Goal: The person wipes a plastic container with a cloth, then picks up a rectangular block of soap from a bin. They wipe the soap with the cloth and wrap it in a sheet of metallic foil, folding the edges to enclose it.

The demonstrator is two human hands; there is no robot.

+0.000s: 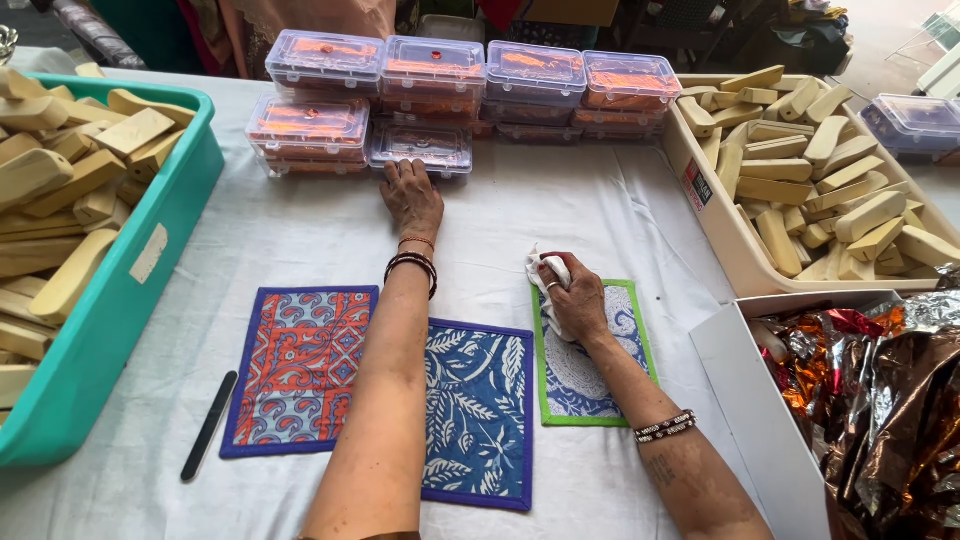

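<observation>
Bench [300, 230], white cloth cover, logged left to right as I watch through the head camera.

1. Teal tub [130, 290], 9 o'clock, heaped with pale wooden blocks [70, 170]; set at the edge, within arm's reach.
2. Black nail-file-like stick [208, 425], 7 o'clock, lying flat beside the tub and apart from both hands.
3. Orange-and-blue patterned mat [300, 370], 7 o'clock, flat on the cloth; a blue leaf-print mat [480, 410] touches its right edge at 6 o'clock. I judge them work pads.
4. Left hand [412, 198], 12 o'clock, arm stretched forward; grip flat and spread, palm down, fingertips touching the nearest clear lidded box [420, 148]. It holds nothing that I can see.
5. Stack of clear plastic boxes with orange contents [460, 85], 12 o'clock, in rows at the far edge, two layers in places.
6. Right hand [575, 300], 5 o'clock; grip curled tight around a bunched white cloth [548, 270], resting on a green-bordered blue mat [590, 360]. The cloth sits at the mat's upper left corner.
7. Beige tray [715, 215], 2 o'clock, full of more wooden blocks [830, 180].
8. White carton [760, 400], 4 o'clock, holding crumpled copper and silver foil [880, 400].
9. Another clear lidded box [915, 120], 1 o'clock, beyond the tray.
</observation>
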